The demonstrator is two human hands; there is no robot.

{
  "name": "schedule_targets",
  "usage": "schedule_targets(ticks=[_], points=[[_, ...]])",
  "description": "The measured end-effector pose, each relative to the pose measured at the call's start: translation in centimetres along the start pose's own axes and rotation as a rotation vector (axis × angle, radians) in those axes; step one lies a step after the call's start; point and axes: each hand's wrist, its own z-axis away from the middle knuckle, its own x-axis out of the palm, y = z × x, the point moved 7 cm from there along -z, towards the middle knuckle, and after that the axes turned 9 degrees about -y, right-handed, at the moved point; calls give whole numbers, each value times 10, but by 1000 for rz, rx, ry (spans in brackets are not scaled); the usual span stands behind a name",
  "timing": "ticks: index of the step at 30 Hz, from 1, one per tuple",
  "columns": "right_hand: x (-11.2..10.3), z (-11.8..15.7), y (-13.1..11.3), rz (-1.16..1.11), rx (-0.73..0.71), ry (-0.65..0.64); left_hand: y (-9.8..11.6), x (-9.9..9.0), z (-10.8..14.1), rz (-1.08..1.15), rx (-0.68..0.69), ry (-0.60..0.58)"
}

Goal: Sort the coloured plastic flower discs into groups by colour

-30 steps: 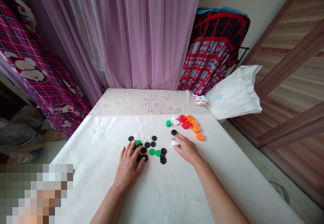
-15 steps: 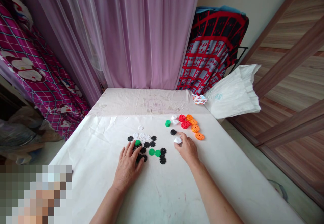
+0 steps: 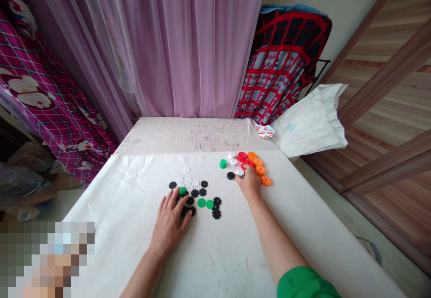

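Note:
My left hand [image 3: 169,221] lies with spread fingers over black snowflake discs [image 3: 190,200] and beside a green disc [image 3: 182,190]; some black discs are partly hidden under its fingers. Between the fingertips of my right hand [image 3: 251,183] is a short stack of white snowflake discs [image 3: 239,172]. Just left of it stands a black stack [image 3: 230,176]. Behind my right hand are red stacks [image 3: 242,156], other white stacks [image 3: 233,162] and a green stack [image 3: 223,164]. A row of orange stacks [image 3: 260,170] runs along their right side.
Loose white discs [image 3: 191,182] lie past my left hand. Joined green discs [image 3: 205,203] and black discs [image 3: 217,208] lie between my hands. A patterned paper box [image 3: 265,131] and a white bag [image 3: 310,123] are at the table's [image 3: 215,253] far right corner.
My right hand has moved forward and slightly right with the white stack, bringing it beside the black stack near the red ones. My left hand has stayed in place.

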Motion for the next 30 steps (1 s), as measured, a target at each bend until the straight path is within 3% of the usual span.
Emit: schedule_targets(ticks=[6,9,14,30], points=[[9,12,21,-198,-110,53,-1,1,0,18,5,0],[7,23,32,-168,-127,90,-1,1,0,20,5,-3],[4,30,20,-45,-238,89,-1,2,0,24,4,-3],[7,21,6,9,-298,117,-1,1,0,3,-2,-23]])
